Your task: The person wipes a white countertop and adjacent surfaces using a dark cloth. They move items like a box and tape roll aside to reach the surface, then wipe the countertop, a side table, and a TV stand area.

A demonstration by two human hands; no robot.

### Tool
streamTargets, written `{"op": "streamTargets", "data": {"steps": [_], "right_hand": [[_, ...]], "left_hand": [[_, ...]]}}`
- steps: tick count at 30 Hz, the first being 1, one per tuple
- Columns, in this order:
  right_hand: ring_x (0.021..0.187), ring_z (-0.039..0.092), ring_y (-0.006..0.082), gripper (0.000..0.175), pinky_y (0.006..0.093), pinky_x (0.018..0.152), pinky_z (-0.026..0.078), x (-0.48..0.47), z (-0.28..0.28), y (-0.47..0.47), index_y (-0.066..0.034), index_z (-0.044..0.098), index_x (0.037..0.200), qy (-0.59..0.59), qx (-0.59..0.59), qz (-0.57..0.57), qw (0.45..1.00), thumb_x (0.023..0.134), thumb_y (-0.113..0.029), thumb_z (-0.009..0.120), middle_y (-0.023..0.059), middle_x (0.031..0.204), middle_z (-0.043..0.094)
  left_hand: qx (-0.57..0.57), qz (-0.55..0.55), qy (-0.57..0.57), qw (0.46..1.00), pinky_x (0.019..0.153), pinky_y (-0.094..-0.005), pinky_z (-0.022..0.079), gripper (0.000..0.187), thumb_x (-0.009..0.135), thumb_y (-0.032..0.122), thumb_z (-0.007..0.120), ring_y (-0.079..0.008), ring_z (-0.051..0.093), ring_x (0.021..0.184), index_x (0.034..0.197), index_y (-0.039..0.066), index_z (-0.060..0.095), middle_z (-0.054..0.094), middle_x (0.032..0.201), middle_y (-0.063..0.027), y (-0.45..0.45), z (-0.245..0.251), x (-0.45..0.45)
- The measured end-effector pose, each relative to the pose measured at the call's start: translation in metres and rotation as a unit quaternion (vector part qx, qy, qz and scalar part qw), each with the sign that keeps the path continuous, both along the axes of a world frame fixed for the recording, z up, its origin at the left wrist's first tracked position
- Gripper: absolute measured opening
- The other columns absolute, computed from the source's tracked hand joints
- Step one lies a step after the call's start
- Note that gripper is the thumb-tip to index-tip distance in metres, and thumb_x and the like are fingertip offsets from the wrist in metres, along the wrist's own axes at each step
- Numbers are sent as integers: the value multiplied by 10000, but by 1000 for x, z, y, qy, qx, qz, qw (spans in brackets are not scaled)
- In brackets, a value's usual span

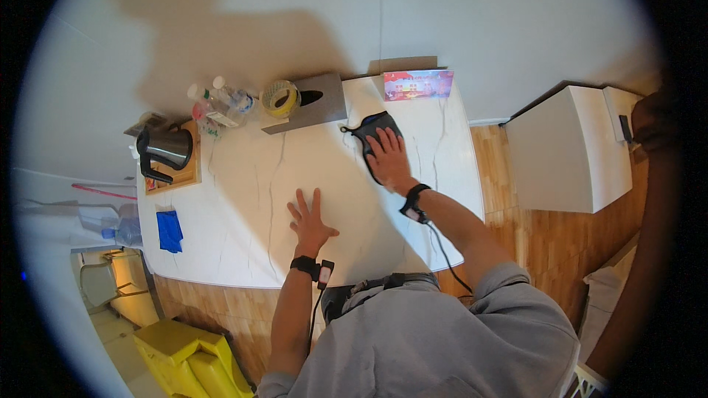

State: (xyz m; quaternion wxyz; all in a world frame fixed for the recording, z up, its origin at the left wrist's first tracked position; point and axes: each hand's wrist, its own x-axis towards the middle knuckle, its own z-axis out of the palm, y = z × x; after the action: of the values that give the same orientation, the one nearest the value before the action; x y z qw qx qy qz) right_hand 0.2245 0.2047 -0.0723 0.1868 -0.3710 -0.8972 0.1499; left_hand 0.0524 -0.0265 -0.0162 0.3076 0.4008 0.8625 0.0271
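My left hand (312,228) is spread, palm down, over the white marbled table (238,232) near its front edge, with nothing in it. Farther right, my right hand (390,160) lies flat on a black pouch-like item (381,121), fingers spread over its surface. A small loop sticks out from the item's left end. What lies under the palm is hidden. Both wrists wear black straps with small cabled devices.
Along the back stand an electric kettle (176,148) on a wooden tray (193,171), plastic bottles (224,108), tape rolls (280,99), a grey tissue box (332,97) and a printed card (418,85). Blue folded material (169,230) lies left; a white cabinet (553,149) stands right.
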Motion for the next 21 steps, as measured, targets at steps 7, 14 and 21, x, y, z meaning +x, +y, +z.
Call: {"op": "streamTargets", "data": {"steps": [7,14,21], "right_hand": [[1578,344,362,518,568,1282,261,19,-1,-71,-146,573,1518,-21,-9,295,955,1053,-368,626,133,1666,445],[1562,381,356,481,562,1282,290,99,4,-15,-189,606,1486,-31,-9,313,949,1023,-306,670,113,1636,487],[1533,369,437,528,607,1271,248,24,-7,-56,-112,574,1506,-5,-12,40,999,1008,-260,665,189,1631,456]], "left_hand": [[25,-29,13,999,1090,-835,348,1398,606,308,1039,-550,16,1624,1735,290,215,-48,1816,-143,-23,-16,-3],[31,-74,12,997,1095,-857,320,1366,617,308,1035,-527,27,1635,1726,276,239,-43,1817,-141,-53,-5,15],[34,-67,23,997,1119,-829,322,1372,600,333,1040,-478,62,1648,1724,278,257,10,1819,-132,-50,-6,12]]}}
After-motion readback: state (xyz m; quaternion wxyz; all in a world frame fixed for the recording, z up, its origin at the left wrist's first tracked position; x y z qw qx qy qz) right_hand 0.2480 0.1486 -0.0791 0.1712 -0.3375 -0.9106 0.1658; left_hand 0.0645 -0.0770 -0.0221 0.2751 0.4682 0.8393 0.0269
